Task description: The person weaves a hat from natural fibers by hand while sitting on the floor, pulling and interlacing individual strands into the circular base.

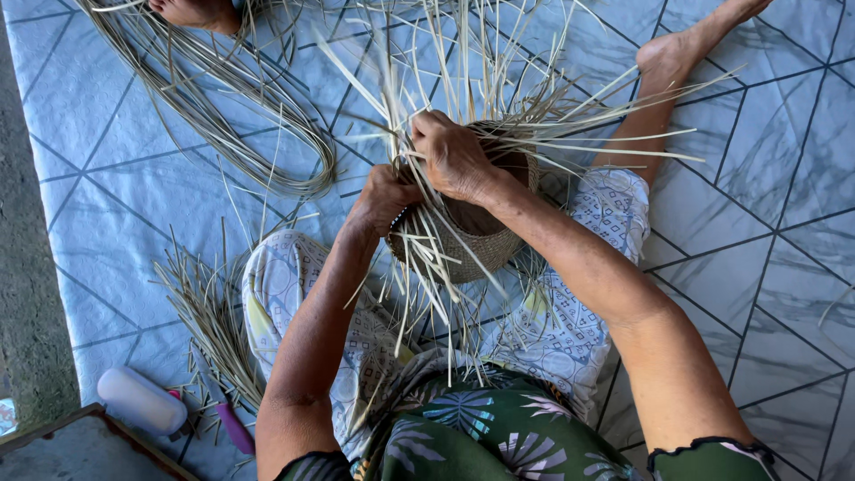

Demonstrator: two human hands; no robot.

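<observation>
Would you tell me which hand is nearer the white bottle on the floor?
Left. The left hand is at the basket's near side, toward the white bottle; the right hand is farther.

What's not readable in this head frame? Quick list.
- Left hand fingertips: buried in the straw strips at the basket rim.
- Basket inside: covered by the right hand and wrist.
- Left foot: cut off by the top edge.
- Purple tool by the white bottle: too small and half under straw scraps to identify.
- Dark board: cut off at the bottom-left corner.
</observation>
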